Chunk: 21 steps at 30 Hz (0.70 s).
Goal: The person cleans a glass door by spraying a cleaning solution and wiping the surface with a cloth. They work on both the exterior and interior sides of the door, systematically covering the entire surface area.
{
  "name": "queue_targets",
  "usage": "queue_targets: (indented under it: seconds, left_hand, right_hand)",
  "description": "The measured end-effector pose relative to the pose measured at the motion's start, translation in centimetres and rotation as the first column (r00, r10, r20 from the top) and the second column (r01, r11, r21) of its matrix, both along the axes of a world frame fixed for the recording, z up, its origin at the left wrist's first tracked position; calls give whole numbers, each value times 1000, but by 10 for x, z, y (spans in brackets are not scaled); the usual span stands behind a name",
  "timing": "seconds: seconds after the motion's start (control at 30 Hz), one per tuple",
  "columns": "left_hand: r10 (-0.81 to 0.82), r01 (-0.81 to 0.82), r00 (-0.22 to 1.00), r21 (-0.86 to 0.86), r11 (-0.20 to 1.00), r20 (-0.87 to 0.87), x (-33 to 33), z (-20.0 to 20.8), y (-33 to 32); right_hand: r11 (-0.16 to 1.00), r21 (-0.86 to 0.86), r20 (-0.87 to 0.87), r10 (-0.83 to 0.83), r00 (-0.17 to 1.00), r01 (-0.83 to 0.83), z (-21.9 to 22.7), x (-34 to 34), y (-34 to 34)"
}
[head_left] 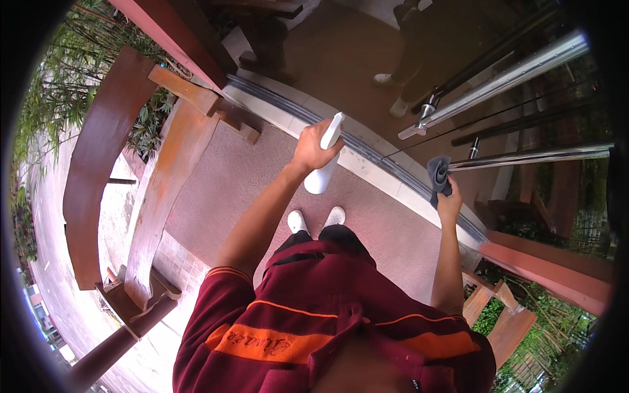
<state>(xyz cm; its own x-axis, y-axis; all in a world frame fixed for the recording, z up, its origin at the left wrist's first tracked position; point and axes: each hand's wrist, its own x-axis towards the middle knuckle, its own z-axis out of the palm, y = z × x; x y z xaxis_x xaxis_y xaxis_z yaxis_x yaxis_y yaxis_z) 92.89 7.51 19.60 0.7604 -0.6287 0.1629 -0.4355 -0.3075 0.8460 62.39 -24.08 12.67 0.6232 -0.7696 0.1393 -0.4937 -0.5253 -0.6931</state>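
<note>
A white spray bottle (319,178) is gripped round its neck by my left hand (312,148), held out ahead of my body with its head toward the glass door. Out to the right, my right hand (449,202) is closed on a dark grey cloth (438,174). The bunched cloth is at the lower end of a shiny metal door handle (531,158); whether it touches the metal I cannot tell. A second long metal handle (498,85) runs along the dark glass (341,52), beyond the cloth.
A metal door track (367,149) crosses ahead of my feet. To the left stands a wooden bench (177,157) with a curved backrest (105,164), plants behind it. Another wooden seat (511,327) is at lower right. Reddish posts frame the glass.
</note>
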Motion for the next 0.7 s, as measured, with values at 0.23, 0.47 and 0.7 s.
queue_targets:
  seconds: [0.23,0.47,0.7]
  left_hand:
    - [225,-220,972,68,973,-73,55,-29,-64]
    - [520,-512,843,87,854,-139,133,-18,-19]
    - [722,-712,685,121,692,-99,245,-17,63]
  right_hand:
    - [898,363,-739,116,664,247,-71,-274,114]
    - [870,362,-844,153,515,334,-57,-320,118]
    - [926,315,-734,97,672,210,-52,-196,87]
